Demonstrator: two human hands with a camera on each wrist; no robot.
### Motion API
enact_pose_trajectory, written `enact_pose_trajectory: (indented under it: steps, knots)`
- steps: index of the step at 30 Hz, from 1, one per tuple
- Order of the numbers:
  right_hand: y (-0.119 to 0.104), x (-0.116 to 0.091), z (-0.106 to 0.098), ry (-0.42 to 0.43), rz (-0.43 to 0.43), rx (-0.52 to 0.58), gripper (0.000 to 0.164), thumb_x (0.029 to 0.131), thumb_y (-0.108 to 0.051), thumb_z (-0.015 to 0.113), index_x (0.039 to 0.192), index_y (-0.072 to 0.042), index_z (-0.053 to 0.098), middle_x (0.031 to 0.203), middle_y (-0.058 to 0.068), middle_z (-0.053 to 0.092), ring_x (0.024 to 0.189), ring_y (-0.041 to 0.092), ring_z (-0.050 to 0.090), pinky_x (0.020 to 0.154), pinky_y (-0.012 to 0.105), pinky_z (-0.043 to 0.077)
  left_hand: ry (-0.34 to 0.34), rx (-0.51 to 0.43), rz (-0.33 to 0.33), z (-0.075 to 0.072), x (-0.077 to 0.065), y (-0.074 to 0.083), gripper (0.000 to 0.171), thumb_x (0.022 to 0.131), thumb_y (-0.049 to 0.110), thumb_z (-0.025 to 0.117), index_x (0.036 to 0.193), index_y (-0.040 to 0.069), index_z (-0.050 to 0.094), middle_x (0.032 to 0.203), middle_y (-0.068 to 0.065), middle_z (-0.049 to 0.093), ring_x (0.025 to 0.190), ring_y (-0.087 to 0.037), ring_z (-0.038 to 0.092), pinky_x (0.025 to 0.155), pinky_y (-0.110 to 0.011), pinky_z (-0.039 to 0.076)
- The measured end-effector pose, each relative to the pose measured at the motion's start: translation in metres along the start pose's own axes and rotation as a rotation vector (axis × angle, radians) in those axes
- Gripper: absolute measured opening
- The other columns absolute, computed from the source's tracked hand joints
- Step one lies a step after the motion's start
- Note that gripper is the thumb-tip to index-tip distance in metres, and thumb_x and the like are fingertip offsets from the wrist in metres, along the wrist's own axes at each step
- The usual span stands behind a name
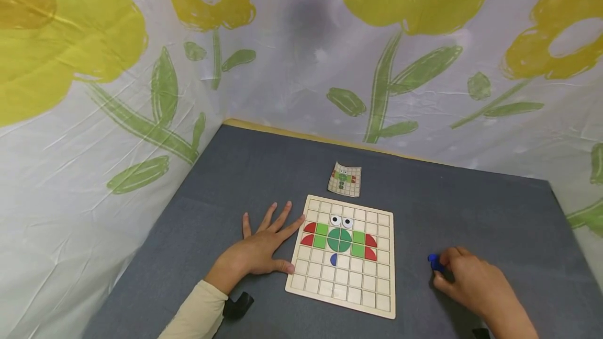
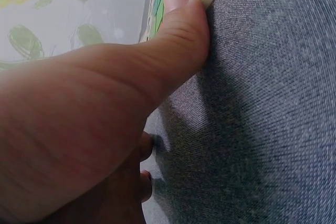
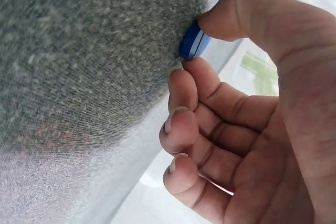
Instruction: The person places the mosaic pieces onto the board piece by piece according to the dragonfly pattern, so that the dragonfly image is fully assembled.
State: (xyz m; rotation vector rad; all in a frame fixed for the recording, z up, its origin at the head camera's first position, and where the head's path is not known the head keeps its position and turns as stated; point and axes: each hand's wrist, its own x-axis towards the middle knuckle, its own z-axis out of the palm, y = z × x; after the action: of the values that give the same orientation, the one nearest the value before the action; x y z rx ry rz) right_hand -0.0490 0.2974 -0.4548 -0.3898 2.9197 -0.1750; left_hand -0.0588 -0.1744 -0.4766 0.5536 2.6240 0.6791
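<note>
My left hand (image 1: 256,252) lies with fingers spread at the left edge of a wooden grid board (image 1: 325,289), its thumb on the rim. In the left wrist view the thumb (image 2: 181,19) presses the board's edge. On the grid, tiles form a figure: two eye tiles (image 1: 341,222), a green circle (image 1: 339,240), light green squares, red quarter pieces and one blue piece (image 1: 333,259) below the circle. Right of the board, my right hand (image 1: 476,279) pinches a blue tile (image 3: 194,41) between thumb and index finger, close over the table. Its other fingers are curled.
A small pattern card (image 1: 345,179) with a slightly bent corner lies behind the board. The dark grey table (image 1: 264,161) ends at a flowered fabric wall (image 1: 301,82) at the back and left. Black wrist straps (image 1: 237,305) show near the left sleeve.
</note>
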Motion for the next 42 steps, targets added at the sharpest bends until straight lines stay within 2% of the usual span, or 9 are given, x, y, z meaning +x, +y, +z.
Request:
enact_pose_trajectory:
  steps: [7,11,17,21,27,35,42]
  knots:
    - [-0.001,0.0,-0.005,-0.025,-0.013,-0.018,0.029,0.086,-0.034,0.083,0.099,-0.011,0.069,0.09,-0.003,0.065,0.072,0.012,0.062,0.058,0.04,0.053,-0.038,0.037,-0.049,-0.005,0.001,0.007,0.111,0.082,0.055,0.084,0.171,0.033,0.021,0.179,-0.004,-0.002,0.163,-0.039,-0.01,0.111,-0.085,-0.013]
    - [-0.005,-0.001,-0.011,0.005,-0.038,-0.028,0.029,0.087,-0.035,0.084,0.101,-0.013,0.07,0.091,-0.005,0.065,0.074,0.01,0.063,0.06,0.039,0.053,-0.042,0.043,-0.052,-0.006,0.001,0.008,0.111,0.083,0.055,0.083,0.171,0.034,0.02,0.179,-0.004,-0.003,0.163,-0.038,-0.01,0.112,-0.085,-0.013]
    - [-0.027,0.003,-0.012,0.156,-0.207,-0.023,0.024,0.085,-0.033,0.086,0.096,-0.019,0.07,0.087,-0.012,0.06,0.069,0.001,0.055,0.058,0.031,0.049,-0.029,0.018,-0.035,-0.003,0.0,0.004,0.112,0.082,0.057,0.083,0.171,0.035,0.017,0.179,-0.005,-0.004,0.163,-0.04,-0.012,0.11,-0.085,-0.015]
    - [-0.047,0.01,-0.013,0.195,-0.294,-0.027,0.022,0.086,-0.034,0.085,0.095,-0.022,0.068,0.086,-0.016,0.056,0.067,-0.003,0.05,0.057,0.027,0.046,-0.041,0.036,-0.051,-0.006,0.0,0.007,0.111,0.083,0.055,0.083,0.171,0.034,0.019,0.179,-0.004,-0.003,0.163,-0.039,-0.011,0.112,-0.085,-0.013]
    - [-0.079,0.024,-0.012,0.194,-0.411,-0.032,0.023,0.086,-0.034,0.084,0.097,-0.02,0.069,0.086,-0.015,0.056,0.07,-0.003,0.05,0.06,0.026,0.048,-0.039,0.051,-0.056,-0.006,0.001,0.008,0.111,0.082,0.056,0.083,0.171,0.035,0.019,0.179,-0.002,-0.003,0.164,-0.037,-0.009,0.111,-0.085,-0.011]
    - [-0.118,0.042,0.0,0.2,-0.587,-0.039,0.02,0.087,-0.033,0.08,0.093,-0.02,0.066,0.086,-0.013,0.057,0.07,0.001,0.049,0.064,0.029,0.052,-0.043,0.046,-0.058,-0.006,0.0,0.007,0.111,0.082,0.056,0.083,0.171,0.036,0.019,0.179,-0.002,-0.003,0.163,-0.037,-0.01,0.111,-0.085,-0.012]
    - [-0.14,0.052,0.009,0.229,-0.669,-0.063,0.018,0.086,-0.029,0.08,0.093,-0.017,0.069,0.087,-0.01,0.061,0.075,0.004,0.057,0.07,0.031,0.055,-0.048,0.049,-0.06,-0.007,0.0,0.007,0.11,0.082,0.058,0.082,0.171,0.036,0.019,0.179,-0.001,-0.004,0.163,-0.036,-0.011,0.112,-0.084,-0.012]
